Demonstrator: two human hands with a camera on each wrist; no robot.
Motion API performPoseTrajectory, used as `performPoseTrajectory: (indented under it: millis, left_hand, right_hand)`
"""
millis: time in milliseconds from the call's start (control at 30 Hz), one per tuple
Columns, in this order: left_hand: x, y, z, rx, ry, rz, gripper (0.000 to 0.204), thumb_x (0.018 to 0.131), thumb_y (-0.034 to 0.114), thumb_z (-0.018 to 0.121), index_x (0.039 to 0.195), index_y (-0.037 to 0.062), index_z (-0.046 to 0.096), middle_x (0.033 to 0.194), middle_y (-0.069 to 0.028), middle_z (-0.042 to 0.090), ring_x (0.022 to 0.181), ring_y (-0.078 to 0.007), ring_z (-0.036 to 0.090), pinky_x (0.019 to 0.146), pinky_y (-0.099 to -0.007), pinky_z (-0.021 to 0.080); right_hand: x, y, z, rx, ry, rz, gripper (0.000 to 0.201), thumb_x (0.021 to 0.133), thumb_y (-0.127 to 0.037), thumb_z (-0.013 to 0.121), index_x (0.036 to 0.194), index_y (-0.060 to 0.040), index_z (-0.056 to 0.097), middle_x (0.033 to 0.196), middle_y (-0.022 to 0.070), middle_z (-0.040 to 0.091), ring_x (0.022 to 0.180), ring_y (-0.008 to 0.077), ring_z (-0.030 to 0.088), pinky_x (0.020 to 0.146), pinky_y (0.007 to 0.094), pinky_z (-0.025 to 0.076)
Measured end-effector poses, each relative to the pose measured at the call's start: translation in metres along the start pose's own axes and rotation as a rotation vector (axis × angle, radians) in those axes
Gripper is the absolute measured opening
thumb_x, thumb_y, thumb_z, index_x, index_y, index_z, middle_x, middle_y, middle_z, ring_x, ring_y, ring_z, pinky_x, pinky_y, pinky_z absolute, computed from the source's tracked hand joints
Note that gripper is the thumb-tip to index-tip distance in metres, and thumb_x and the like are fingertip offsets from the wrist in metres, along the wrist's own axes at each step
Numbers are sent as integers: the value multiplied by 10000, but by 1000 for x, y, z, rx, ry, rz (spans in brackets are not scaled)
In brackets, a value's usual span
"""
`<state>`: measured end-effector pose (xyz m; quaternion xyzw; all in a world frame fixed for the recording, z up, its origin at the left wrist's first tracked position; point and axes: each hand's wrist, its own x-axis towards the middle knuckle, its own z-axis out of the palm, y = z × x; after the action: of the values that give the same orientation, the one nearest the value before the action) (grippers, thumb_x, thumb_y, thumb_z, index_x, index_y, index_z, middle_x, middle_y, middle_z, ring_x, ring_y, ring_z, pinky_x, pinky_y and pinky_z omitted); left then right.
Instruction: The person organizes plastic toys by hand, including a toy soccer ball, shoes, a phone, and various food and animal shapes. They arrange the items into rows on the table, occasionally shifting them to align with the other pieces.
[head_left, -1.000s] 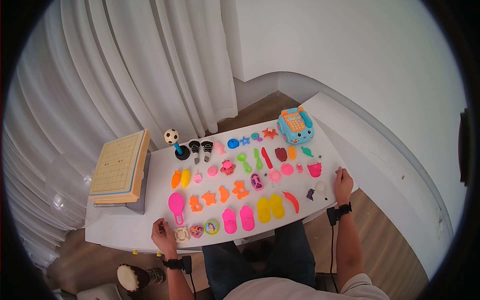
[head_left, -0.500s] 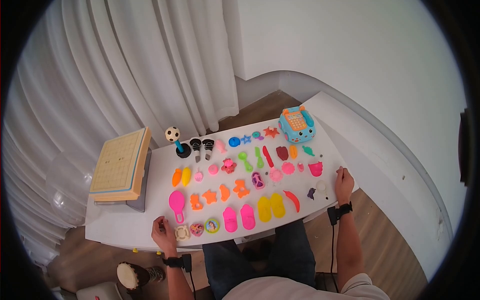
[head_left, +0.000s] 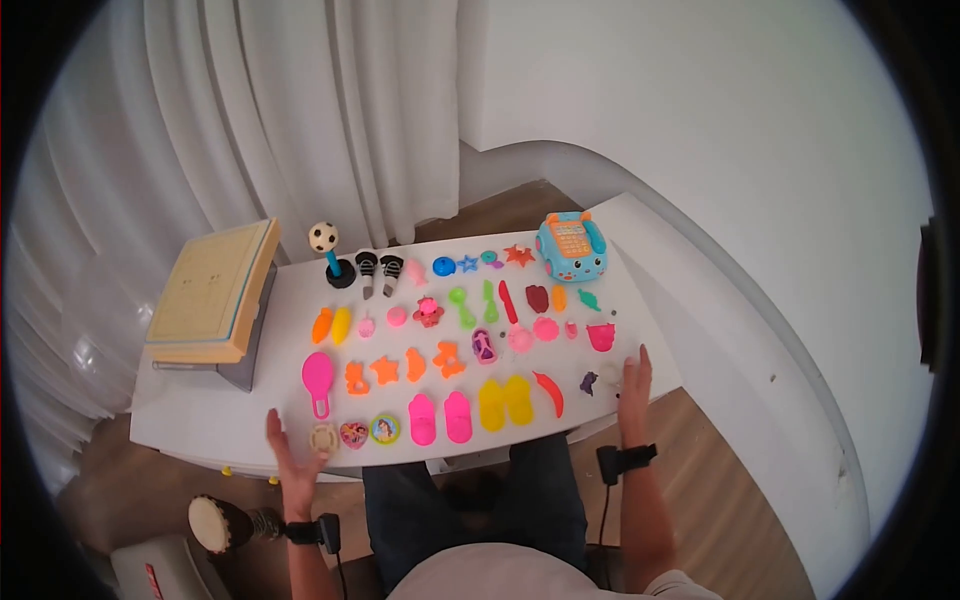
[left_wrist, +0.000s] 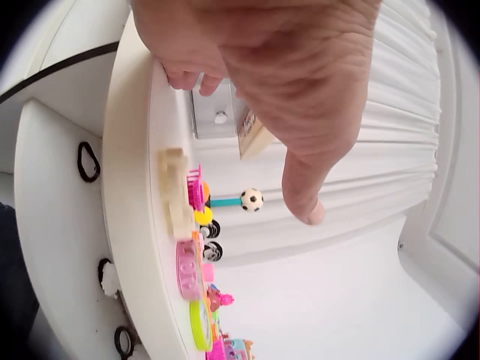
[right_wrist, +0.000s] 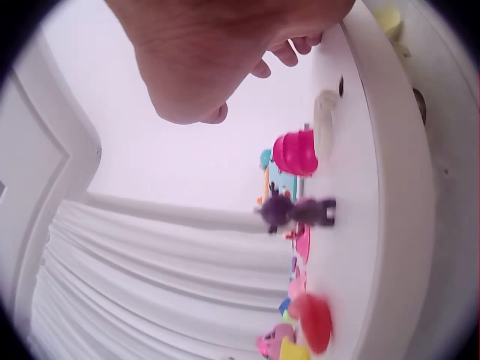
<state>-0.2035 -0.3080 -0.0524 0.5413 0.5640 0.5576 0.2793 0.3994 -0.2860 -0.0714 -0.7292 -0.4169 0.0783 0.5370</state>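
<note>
My left hand [head_left: 291, 468] is at the table's front left edge, fingers extended and thumb apart, holding nothing. Beside its thumb lies a cream notched ring [head_left: 323, 440], followed by a pink heart-shaped piece [head_left: 354, 434] and a round green-rimmed piece [head_left: 386, 429]. At the right edge my right hand [head_left: 634, 398] is held with fingers straight and nothing in its grasp. Closest to it are a pale ring [head_left: 610, 374] and a small dark purple animal figure [right_wrist: 292, 212], which stands upright in the right wrist view. A pink cup-like toy [right_wrist: 295, 153] lies just beyond.
Rows of small toys cover the white table [head_left: 230, 420], among them yellow slipper shapes [head_left: 505, 402], a red chili-shaped toy [head_left: 549, 394] and orange shapes [head_left: 385, 370]. A toy telephone [head_left: 572, 247] stands back right, a football on a stand [head_left: 324, 238] back left, a board-topped box [head_left: 212, 295] far left.
Both hands have gone from loosely curled to straight-fingered. The head view has shifted, so the table sits further left in it. The toys keep their arrangement.
</note>
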Motion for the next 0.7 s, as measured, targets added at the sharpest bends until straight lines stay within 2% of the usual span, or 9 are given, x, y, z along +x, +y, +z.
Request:
performPoseTrajectory:
  millis: [67,100,167,233,300,400,500,600,700]
  left_hand:
    - [-9,39,34,-24,-137,-28,1391,682,422,1020,1712,40,168,1726,-215,282,1632,-386,232,1304,-544,252]
    - [-12,38,45,-22,-120,-33,1391,682,422,1020,1712,40,168,1726,-215,282,1632,-386,232,1304,-544,252]
    - [-12,30,68,435,-166,204,1493,552,472,1062,1698,34,210,1720,-250,273,1618,-455,235,1294,-584,257]
    - [-13,50,91,483,-155,191,1485,546,482,1061,1690,31,229,1714,-266,272,1607,-487,235,1286,-603,260]
    - [-11,58,110,553,-152,202,1447,549,535,1046,1663,19,281,1701,-298,269,1588,-535,234,1271,-637,266]
    - [-13,65,135,609,-203,184,1423,576,619,1007,1649,8,302,1701,-317,258,1598,-530,219,1274,-649,250]
    - [-14,69,159,661,-237,223,1404,587,597,1010,1645,13,294,1719,-292,231,1622,-508,184,1280,-666,227]
    - [-14,70,183,648,-264,197,1383,612,710,948,1628,3,332,1701,-333,256,1621,-518,186,1267,-690,220]
    - [-16,77,210,603,-302,240,1348,634,704,939,1621,8,341,1697,-333,266,1620,-521,188,1270,-693,202]
  right_hand:
    - [-15,-30,20,-16,-33,-11,636,1145,-351,518,1621,48,385,1649,297,406,1538,425,382,1276,503,296]
    - [-21,-43,30,-32,-49,-15,646,1141,-334,522,1629,54,352,1667,314,363,1546,451,352,1278,520,285]
    - [-29,-55,53,-96,-31,-62,641,1134,-325,531,1614,65,361,1650,334,371,1529,482,361,1272,531,292]
    - [-34,-63,71,-187,14,-136,642,1116,-328,553,1576,86,385,1612,382,380,1489,545,376,1256,570,304]
    - [-41,-70,84,-224,-2,-166,658,1110,-337,565,1576,91,382,1605,383,386,1486,548,379,1254,576,305]
    - [-50,-80,98,-268,-21,-230,700,1100,-361,581,1573,110,369,1592,387,399,1483,557,380,1251,588,307]
    - [-56,-87,107,-222,-63,-257,702,1096,-345,592,1570,118,360,1599,388,394,1483,554,381,1250,591,308]
    - [-57,-90,108,-150,-184,-268,689,1092,-317,606,1566,121,361,1596,385,400,1492,542,379,1254,588,306]
    - [-54,-90,99,-95,-312,-362,660,1091,-274,608,1569,110,364,1583,376,420,1503,526,378,1259,571,306]
